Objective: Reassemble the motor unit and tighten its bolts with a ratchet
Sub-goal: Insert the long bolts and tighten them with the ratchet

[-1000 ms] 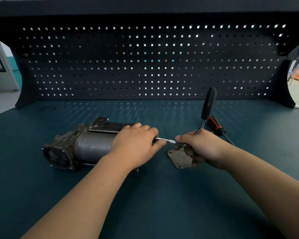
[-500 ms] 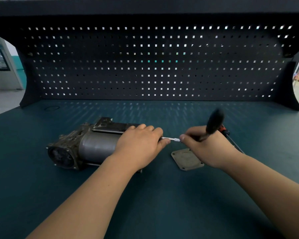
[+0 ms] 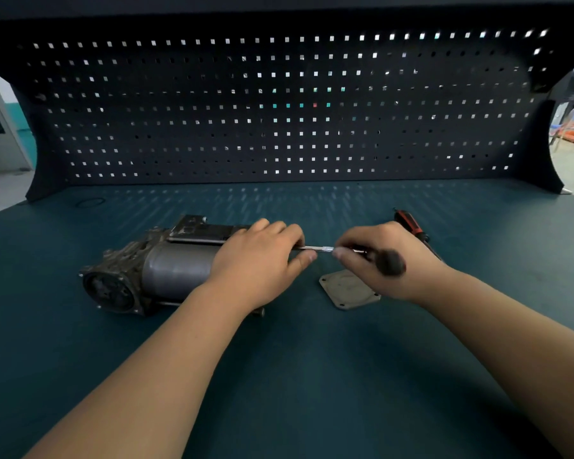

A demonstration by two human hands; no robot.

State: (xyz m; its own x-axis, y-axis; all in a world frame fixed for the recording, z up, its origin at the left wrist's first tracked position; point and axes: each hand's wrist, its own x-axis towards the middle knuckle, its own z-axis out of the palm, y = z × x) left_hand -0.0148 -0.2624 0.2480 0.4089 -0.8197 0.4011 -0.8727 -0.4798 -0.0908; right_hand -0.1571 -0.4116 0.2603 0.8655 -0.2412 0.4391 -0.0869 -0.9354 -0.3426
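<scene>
The grey motor unit (image 3: 166, 270) lies on its side on the teal bench, round end facing left-front. My left hand (image 3: 262, 260) rests over its right end, fingers curled around the housing. My right hand (image 3: 378, 260) grips the ratchet (image 3: 390, 262), whose black handle points toward me and is blurred. A thin silver extension bar (image 3: 315, 249) runs from the ratchet head into the motor's right end, hidden behind my left hand. A flat square metal cover plate (image 3: 345, 289) lies on the bench under my right hand.
A red-and-black screwdriver (image 3: 411, 225) lies just behind my right hand. A dark ring (image 3: 90, 202) lies at the far left near the pegboard back wall (image 3: 279, 111). The bench front edge is below view.
The ratchet handle has swung from upright behind my right hand down toward me. My left hand has stayed on the motor.
</scene>
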